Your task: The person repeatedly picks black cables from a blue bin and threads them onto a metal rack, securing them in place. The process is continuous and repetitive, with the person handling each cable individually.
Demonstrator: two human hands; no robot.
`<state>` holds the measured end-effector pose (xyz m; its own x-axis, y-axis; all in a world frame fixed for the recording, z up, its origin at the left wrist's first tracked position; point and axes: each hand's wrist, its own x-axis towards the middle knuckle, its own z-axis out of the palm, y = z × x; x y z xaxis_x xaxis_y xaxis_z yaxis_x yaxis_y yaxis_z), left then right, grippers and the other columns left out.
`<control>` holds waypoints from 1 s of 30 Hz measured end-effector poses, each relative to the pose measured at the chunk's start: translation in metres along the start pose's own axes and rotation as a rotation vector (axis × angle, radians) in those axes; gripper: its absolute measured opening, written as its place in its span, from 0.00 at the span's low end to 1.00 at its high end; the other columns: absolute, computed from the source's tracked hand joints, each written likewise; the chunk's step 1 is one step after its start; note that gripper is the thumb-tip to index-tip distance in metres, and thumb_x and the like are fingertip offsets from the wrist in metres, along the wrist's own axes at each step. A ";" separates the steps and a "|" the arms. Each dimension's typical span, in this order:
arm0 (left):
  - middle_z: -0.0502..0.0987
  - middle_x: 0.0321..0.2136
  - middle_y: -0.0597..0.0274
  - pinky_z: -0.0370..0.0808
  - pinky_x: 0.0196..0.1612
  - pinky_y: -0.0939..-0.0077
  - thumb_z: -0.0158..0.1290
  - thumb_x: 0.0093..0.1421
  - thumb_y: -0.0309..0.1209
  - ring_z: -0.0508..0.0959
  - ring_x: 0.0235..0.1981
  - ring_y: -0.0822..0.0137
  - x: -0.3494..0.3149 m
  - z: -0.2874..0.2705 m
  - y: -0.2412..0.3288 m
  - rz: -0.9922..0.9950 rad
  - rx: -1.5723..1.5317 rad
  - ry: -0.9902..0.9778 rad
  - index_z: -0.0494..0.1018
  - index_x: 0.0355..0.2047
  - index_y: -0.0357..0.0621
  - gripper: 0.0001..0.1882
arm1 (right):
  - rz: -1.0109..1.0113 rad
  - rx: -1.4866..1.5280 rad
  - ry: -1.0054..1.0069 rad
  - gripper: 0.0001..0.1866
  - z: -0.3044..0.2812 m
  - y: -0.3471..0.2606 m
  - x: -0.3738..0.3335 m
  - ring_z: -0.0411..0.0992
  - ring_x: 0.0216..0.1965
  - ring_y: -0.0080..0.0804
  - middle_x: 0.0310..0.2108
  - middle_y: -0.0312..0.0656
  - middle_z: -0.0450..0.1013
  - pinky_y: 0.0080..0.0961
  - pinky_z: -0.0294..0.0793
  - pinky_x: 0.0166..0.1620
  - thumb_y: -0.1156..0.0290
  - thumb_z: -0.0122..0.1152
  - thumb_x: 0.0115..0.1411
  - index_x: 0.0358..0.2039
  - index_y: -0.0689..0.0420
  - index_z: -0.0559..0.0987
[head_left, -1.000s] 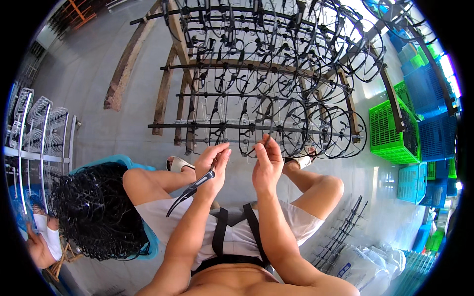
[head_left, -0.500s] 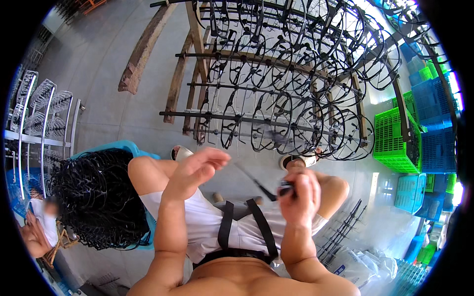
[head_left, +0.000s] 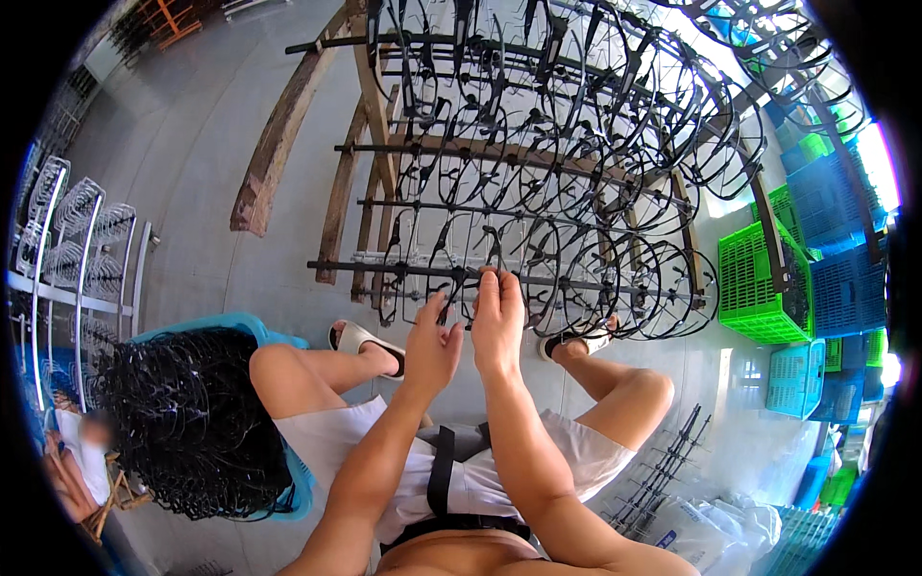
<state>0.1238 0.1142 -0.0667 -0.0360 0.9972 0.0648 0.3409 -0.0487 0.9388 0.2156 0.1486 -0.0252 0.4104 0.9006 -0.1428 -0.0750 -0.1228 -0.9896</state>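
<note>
In front of me a wooden rack carries dark horizontal bars hung with rows of black, thin, curved plastic-looking pieces (head_left: 629, 288). My right hand (head_left: 499, 312) reaches up to the lowest bar (head_left: 346, 268). Its thumb and fingers are pinched on a black curved piece (head_left: 493, 245) at that bar; the grip covers part of it. Close beside it, just left and slightly lower, my left hand (head_left: 434, 348) has its fingers apart and bent, with nothing visible in them. On my left a blue tub (head_left: 300, 470) is heaped with a tangle of similar black pieces (head_left: 192, 422).
Wooden posts (head_left: 279, 158) of the rack stand ahead. Green crates (head_left: 759, 288) and blue crates (head_left: 840, 288) are stacked at the right. Bare bars with prongs (head_left: 663, 470) and a clear plastic bag (head_left: 711, 533) lie near my right. A person (head_left: 82, 451) sits at far left beside metal racks (head_left: 72, 298).
Both hands have moved together and forward to the rack's lowest bar. My right hand came inward from the right with the black piece. The view has shifted slightly.
</note>
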 end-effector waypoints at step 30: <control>0.79 0.36 0.55 0.74 0.40 0.78 0.48 0.62 0.25 0.78 0.37 0.71 -0.013 -0.032 -0.005 0.023 -0.362 0.192 0.71 0.46 0.35 0.13 | -0.252 0.145 -0.217 0.22 -0.026 0.048 -0.035 0.68 0.42 0.23 0.42 0.38 0.70 0.20 0.69 0.46 0.79 0.55 0.58 0.54 0.63 0.68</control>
<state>0.0927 0.0998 -0.0618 -0.2188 0.9687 0.1174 -0.0078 -0.1220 0.9925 0.2209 0.1004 -0.0682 0.2307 0.9645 0.1281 -0.1301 0.1610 -0.9783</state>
